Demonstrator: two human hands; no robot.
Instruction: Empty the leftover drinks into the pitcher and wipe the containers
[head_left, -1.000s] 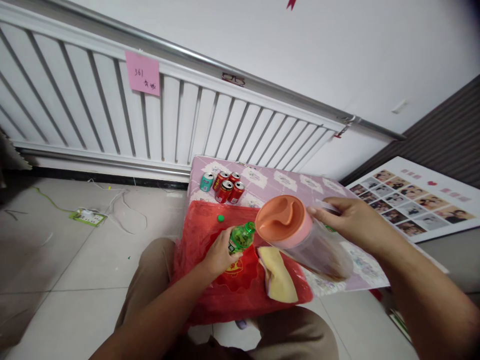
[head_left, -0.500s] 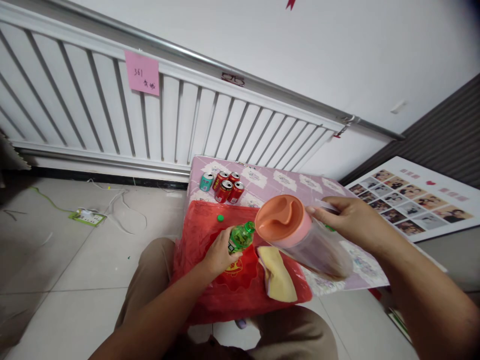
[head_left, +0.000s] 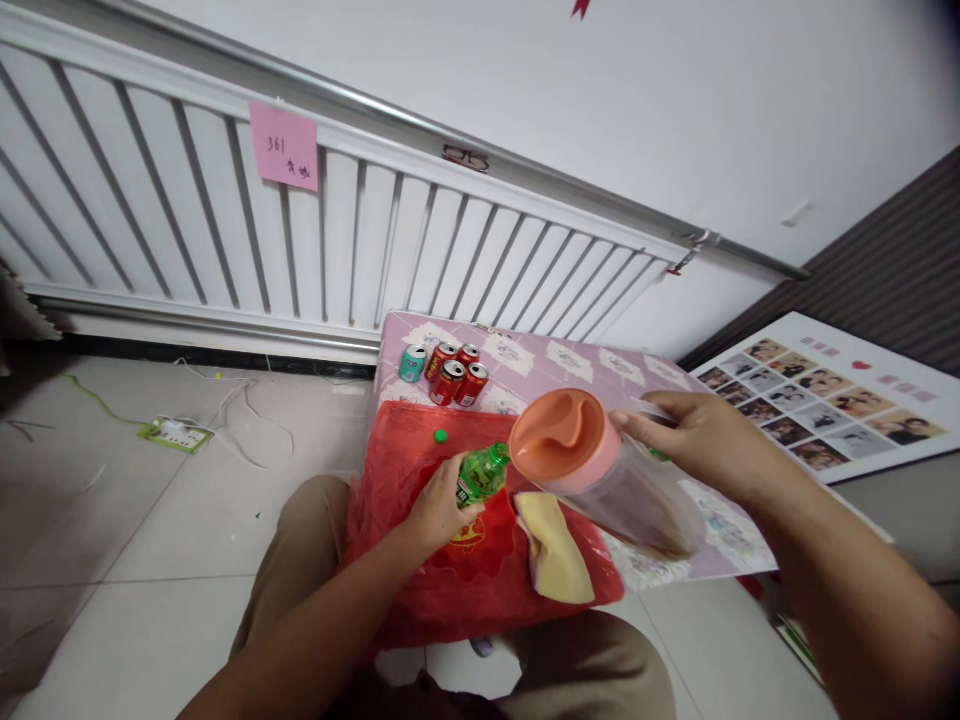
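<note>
My left hand (head_left: 441, 508) is wrapped around a green plastic bottle (head_left: 484, 472), which has no cap on and leans right. My right hand (head_left: 686, 432) grips the handle of a clear pitcher (head_left: 637, 505) with an orange-pink lid (head_left: 562, 440). The pitcher is tilted so its lid end comes up against or very near the bottle's mouth; whether they touch I cannot tell. Some brownish liquid shows low in the pitcher. A green cap (head_left: 440, 436) lies on the red plastic sheet (head_left: 397, 440). Beside the bottle, a folded yellow cloth (head_left: 555, 550) rests on the sheet.
Several red cans (head_left: 471, 385) and a teal can (head_left: 412, 364) stand at the back left of the table with its floral purple cover (head_left: 574, 355). A white radiator (head_left: 337, 240) runs behind. A photo board (head_left: 832, 400) leans at the right. A power strip (head_left: 176, 434) with cables lies on the floor.
Hardly anything differs. The pitcher has shifted very slightly in my right hand; the bottle and my left hand stay in place.
</note>
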